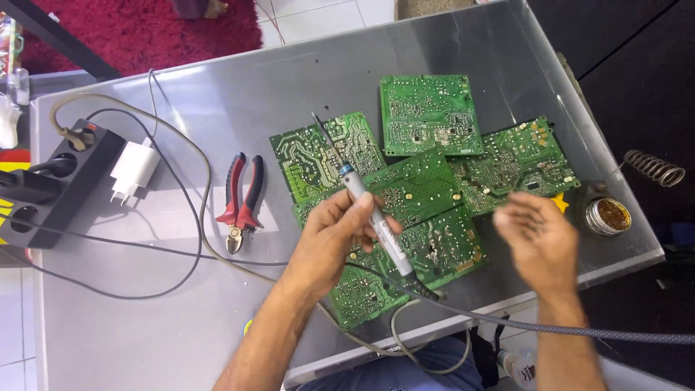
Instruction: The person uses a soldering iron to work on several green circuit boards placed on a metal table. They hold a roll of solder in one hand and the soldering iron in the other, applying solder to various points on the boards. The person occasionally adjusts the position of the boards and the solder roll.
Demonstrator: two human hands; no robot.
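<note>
My left hand (334, 235) grips a grey soldering iron (365, 206) by its handle, its thin tip pointing up and away over a green circuit board (326, 152). Its braided cord (543, 329) runs off to the right. My right hand (536, 235) hovers blurred over the right edge of the boards, fingers apart, holding nothing that I can see. Several green circuit boards lie overlapped on the grey metal table (217, 304): one at the back (428, 114), one at the right (517, 163), one in the middle (416, 190) and one at the front (434, 253).
Red-handled cutting pliers (240, 197) lie left of the boards. A black power strip (61, 181) with a white charger (132, 171) and grey cables sits at the far left. A round tin of flux (608, 216) and a coiled iron stand (655, 168) sit by the right edge.
</note>
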